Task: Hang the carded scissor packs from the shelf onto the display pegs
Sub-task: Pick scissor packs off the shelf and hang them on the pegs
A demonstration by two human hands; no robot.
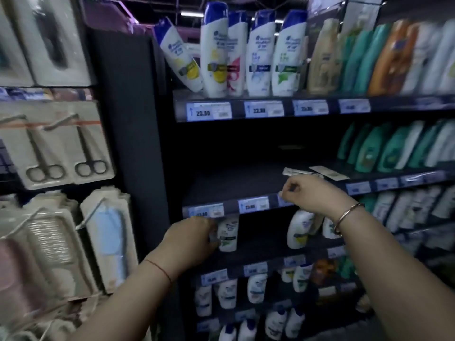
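Two carded scissor packs (317,172) lie flat on the dark middle shelf (234,185), near its front edge. My right hand (307,196) hovers just in front of them at the shelf lip, fingers curled, with nothing visible in it. Lower down, my left hand (192,239) is under the shelf edge in front of a small white bottle (227,236); its fingers point away and blur hides what they touch. On the left panel, carded scissors (64,146) hang on display pegs (61,120).
Shampoo bottles (236,55) fill the top shelf, green bottles (394,148) stand on the right of the middle shelf, and small bottles sit below. Price tags (253,205) line the shelf edges. Carded combs and brushes (105,239) hang on lower pegs at left.
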